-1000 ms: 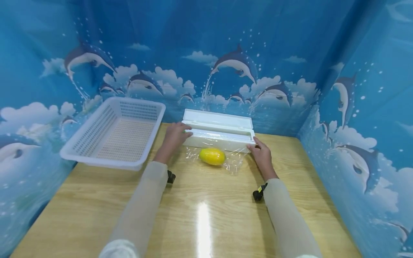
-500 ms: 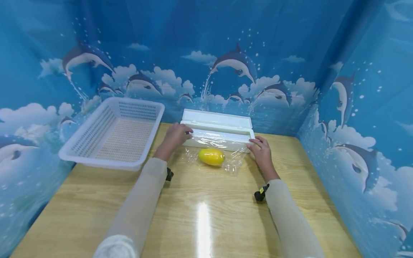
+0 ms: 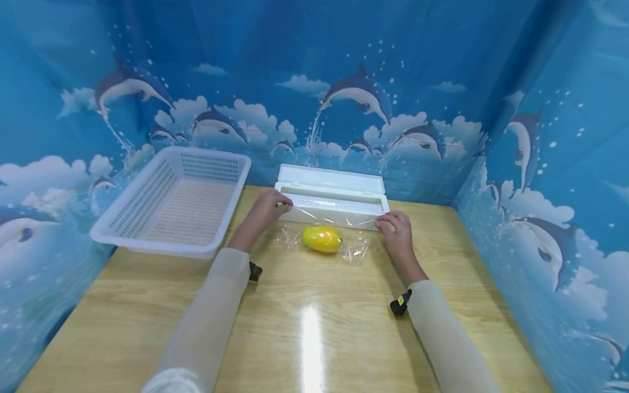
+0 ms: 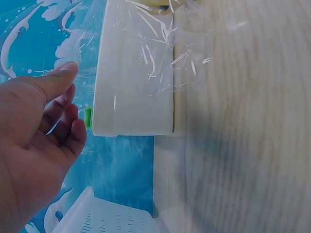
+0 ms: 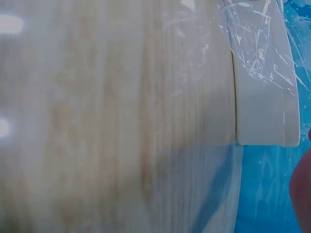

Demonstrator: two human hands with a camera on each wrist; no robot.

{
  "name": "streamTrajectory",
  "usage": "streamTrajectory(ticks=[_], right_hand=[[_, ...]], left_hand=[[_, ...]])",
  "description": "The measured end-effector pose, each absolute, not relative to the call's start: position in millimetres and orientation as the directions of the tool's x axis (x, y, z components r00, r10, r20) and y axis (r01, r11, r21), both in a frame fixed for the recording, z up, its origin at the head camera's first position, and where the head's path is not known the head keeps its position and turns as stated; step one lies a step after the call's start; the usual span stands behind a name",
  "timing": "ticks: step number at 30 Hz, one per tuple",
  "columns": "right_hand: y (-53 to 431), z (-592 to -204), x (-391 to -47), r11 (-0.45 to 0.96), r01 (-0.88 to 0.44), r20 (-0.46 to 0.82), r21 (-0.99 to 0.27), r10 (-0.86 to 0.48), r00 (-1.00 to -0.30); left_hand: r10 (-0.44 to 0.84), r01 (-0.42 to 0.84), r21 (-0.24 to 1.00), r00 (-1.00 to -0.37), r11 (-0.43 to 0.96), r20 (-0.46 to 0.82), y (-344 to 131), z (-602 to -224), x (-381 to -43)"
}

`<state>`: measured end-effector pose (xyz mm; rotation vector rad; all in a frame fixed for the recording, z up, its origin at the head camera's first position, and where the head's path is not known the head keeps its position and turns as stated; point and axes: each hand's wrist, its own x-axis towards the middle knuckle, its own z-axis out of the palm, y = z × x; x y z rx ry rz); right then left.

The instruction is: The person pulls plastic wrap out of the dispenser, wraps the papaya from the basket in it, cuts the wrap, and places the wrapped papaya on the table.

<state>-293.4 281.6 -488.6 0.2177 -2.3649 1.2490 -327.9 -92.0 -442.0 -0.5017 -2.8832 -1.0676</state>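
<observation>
Your left hand (image 3: 267, 208) and right hand (image 3: 398, 230) pinched clear film (image 3: 355, 250) at an open white box (image 3: 330, 192), near a yellow fruit (image 3: 321, 239).

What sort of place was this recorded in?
Probably a makeshift recording booth rather than a real kitchen: dolphin-print hangings surround a wood-grain table, and the person wears small black wrist devices.

The left hand (image 3: 265, 212) and right hand (image 3: 397, 232) pinch clear film (image 3: 355, 249) in front of an open white box (image 3: 331, 188). A yellow fruit (image 3: 321, 238) lies amid the film on the desk (image 3: 363, 322), right of a white basket (image 3: 157, 247).
</observation>
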Motion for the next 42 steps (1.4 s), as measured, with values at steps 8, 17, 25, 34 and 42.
streamTrajectory(ticks=[8, 17, 25, 34, 42], right_hand=[[276.1, -486.5, -278.1, 0.578, -0.505, 0.610, -0.641, -0.015, -0.792], [276.8, -485.2, -262.3, 0.576, -0.533, 0.630, -0.619, -0.040, -0.776], [280.5, -486.2, -248.5, 0.552, -0.542, 0.609, -0.634, -0.076, -0.790], [286.5, -492.9, -237.1, 0.606, -0.528, 0.527, -0.595, -0.203, -0.826], [289.0, -491.7, -233.4, 0.626, -0.527, 0.492, -0.574, -0.251, -0.834]], left_hand=[[0.262, 0.295, 0.697, -0.952, 0.654, 0.158, -94.1, -445.1, -310.3], [0.231, 0.300, 0.698, -0.953, 0.650, 0.194, -96.4, -455.0, -295.7], [0.246, 0.329, 0.704, -0.944, 0.629, 0.221, -103.1, -459.2, -282.3], [0.290, 0.338, 0.668, -0.938, 0.663, 0.188, -105.2, -461.5, -270.2], [0.273, 0.250, 0.702, -0.959, 0.666, 0.083, -105.4, -464.2, -265.9]])
